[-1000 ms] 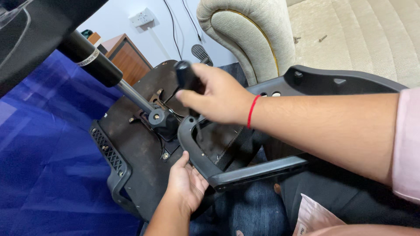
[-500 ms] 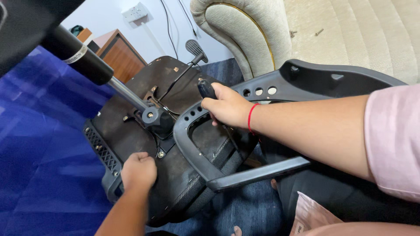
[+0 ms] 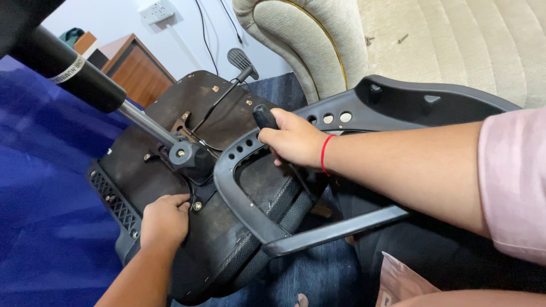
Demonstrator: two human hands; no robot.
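A: Is any container seen here, and is something kept in it?

B: Only a pink packet [image 3: 401,281] is seen, at 5 o'clock near the lower edge; what is inside cannot be told.

A: Where is the chair seat placed?

B: The chair seat [image 3: 170,170] is laid upside down in the middle, on a blue sheet [image 3: 40,227]. Its gas cylinder [image 3: 85,79] is pointed toward 10 o'clock. A grey armrest frame [image 3: 244,199] is set against the seat, toward 3 o'clock of it.

A: How are the hands held?

B: The right hand [image 3: 296,139] is stretched in from 3 o'clock, and its fingers are clamped around a black tool handle [image 3: 264,116] above the armrest frame. The left hand [image 3: 165,219] is brought up from 6 o'clock; its fingers are curled together and pressed on the seat underside, beside a bolt [image 3: 197,206].
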